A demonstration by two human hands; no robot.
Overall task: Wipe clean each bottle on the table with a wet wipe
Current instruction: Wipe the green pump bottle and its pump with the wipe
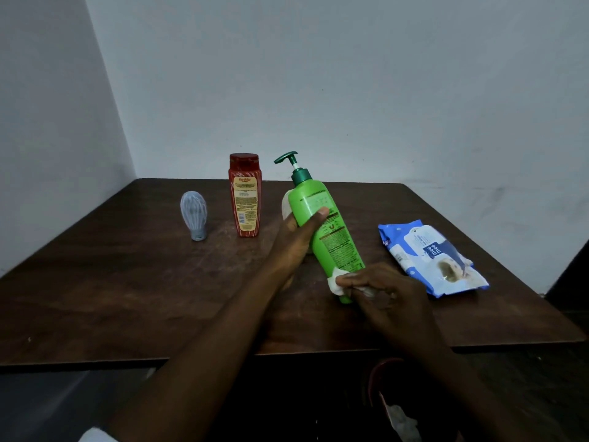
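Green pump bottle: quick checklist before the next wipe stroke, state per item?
1. Left hand grips the green plastic pump bottle at its upper body, thumb across the front: ok.
2. Right hand holds the white wet wipe against the bottle's lower end: ok.
3. Bottle held tilted, off the dark brown wooden table: ok.
4. Red flip-cap bottle stands upright, apart from both hands: ok.
5. Small pale grey bottle stands on its cap, upright: ok.
6. Blue and white wet wipe pack lies to the right; whether its flap is open: cannot tell.
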